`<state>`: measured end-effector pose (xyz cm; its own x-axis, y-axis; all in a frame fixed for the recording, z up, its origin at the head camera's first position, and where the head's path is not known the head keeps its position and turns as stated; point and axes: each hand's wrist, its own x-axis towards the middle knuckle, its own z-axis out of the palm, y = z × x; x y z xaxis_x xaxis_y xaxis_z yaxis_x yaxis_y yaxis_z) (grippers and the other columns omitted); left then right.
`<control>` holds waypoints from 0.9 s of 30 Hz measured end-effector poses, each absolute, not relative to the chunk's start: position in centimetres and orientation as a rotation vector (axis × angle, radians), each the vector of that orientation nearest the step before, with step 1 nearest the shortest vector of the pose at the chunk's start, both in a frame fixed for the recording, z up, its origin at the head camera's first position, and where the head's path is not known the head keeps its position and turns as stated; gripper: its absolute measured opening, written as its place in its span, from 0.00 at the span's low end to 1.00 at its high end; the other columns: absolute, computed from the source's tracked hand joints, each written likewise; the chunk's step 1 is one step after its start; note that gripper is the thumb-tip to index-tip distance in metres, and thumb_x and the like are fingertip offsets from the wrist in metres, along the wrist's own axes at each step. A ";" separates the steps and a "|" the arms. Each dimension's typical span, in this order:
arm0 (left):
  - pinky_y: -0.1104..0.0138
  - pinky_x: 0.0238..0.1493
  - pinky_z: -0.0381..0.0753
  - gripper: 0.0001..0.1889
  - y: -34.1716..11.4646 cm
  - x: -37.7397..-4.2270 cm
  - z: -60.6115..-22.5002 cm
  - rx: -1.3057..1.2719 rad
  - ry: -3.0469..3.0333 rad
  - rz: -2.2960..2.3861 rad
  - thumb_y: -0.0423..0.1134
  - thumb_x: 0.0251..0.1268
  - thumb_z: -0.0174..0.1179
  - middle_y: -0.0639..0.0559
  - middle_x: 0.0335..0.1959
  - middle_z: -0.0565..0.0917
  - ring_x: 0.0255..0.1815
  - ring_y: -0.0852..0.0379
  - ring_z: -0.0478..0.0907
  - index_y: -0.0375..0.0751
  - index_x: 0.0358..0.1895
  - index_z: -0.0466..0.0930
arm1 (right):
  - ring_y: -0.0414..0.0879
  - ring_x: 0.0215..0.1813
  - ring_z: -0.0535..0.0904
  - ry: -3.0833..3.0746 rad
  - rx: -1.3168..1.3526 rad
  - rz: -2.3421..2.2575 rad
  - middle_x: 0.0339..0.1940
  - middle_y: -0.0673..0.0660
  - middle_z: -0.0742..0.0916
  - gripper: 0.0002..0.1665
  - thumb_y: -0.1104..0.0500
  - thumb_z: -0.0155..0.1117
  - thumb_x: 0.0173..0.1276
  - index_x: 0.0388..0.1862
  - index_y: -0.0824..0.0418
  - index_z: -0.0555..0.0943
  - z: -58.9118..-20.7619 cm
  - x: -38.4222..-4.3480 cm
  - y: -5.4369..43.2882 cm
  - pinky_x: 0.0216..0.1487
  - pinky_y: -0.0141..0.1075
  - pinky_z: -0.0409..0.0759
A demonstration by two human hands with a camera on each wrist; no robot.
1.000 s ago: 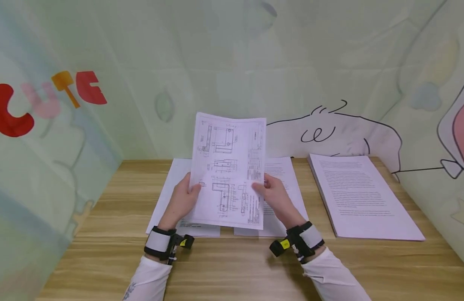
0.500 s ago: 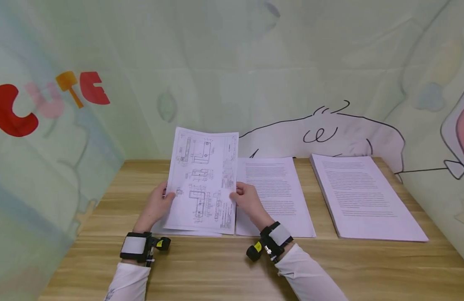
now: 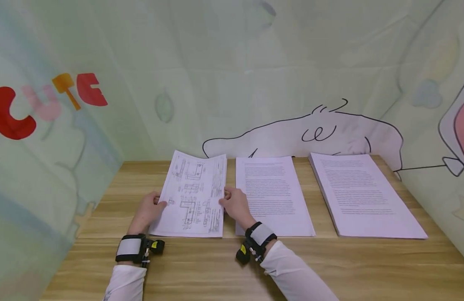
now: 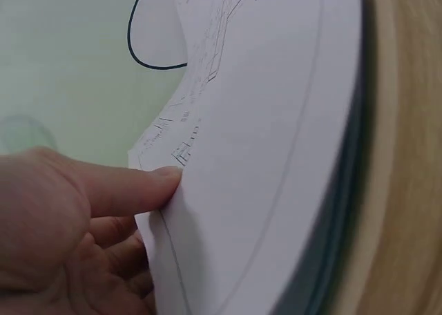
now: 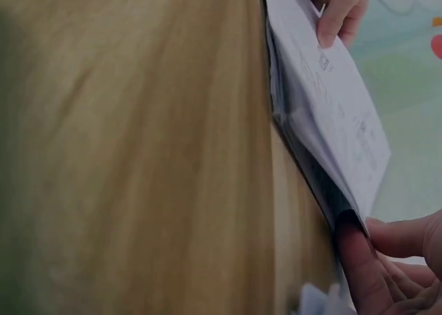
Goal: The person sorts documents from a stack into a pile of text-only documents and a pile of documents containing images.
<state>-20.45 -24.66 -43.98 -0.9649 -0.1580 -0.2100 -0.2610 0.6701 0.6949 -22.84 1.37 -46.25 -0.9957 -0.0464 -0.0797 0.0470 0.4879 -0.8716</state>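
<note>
Drawing sheet (image 3: 192, 196) is smack between left hand (image 3: 147, 211) and right hand (image 3: 235, 205), each pinching a long edge, long axis running toward the backdrop (image 3: 216, 83), over the left half of the surface (image 3: 201, 267). Can't tell if it's fully down tbh.

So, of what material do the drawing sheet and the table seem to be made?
The drawing sheet looks like matte white paper: it is thin, bowed and without gloss. The table shows brown, streaked grain and a smooth surface, so perhaps wood, though possibly printed laminate.
</note>
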 end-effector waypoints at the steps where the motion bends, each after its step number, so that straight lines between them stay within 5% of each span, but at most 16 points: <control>1: 0.65 0.41 0.75 0.23 -24.8 -20.5 -44.1 -0.365 2.739 1.181 0.36 0.75 0.50 0.33 0.54 0.77 0.46 0.46 0.78 0.29 0.68 0.66 | 0.41 0.26 0.81 2.640 -0.001 -1.531 0.35 0.59 0.89 0.31 0.65 0.66 0.64 0.68 0.64 0.74 -46.2 -22.9 1.3 0.24 0.29 0.76; 10: 0.62 0.44 0.74 0.24 -24.9 -20.6 -45.0 -0.393 2.767 1.206 0.35 0.73 0.51 0.32 0.55 0.78 0.48 0.44 0.76 0.28 0.69 0.67 | 0.42 0.22 0.78 2.692 -0.028 -1.403 0.33 0.58 0.86 0.27 0.65 0.64 0.65 0.64 0.65 0.78 -45.7 -23.1 1.0 0.21 0.29 0.71; 19: 0.52 0.54 0.75 0.26 -24.9 -20.5 -44.8 -0.462 2.776 1.216 0.39 0.76 0.47 0.30 0.62 0.74 0.55 0.40 0.73 0.29 0.71 0.65 | 0.43 0.33 0.81 2.641 -0.186 -1.292 0.45 0.62 0.88 0.26 0.59 0.67 0.65 0.61 0.66 0.80 -44.8 -23.1 2.5 0.30 0.31 0.77; 27: 0.61 0.45 0.74 0.24 -24.2 -20.4 -43.1 -0.431 2.927 1.204 0.44 0.79 0.45 0.35 0.63 0.74 0.52 0.43 0.74 0.36 0.71 0.67 | 0.45 0.35 0.85 2.622 -0.374 -1.273 0.47 0.60 0.88 0.25 0.56 0.65 0.66 0.60 0.64 0.81 -42.7 -22.5 5.9 0.33 0.33 0.77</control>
<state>-20.40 -24.19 -43.06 -0.9623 -0.2667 -0.0533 -0.2271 0.6799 0.6972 -22.47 5.91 -42.72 -0.9473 -0.3122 -0.0710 -0.1373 0.5963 -0.7909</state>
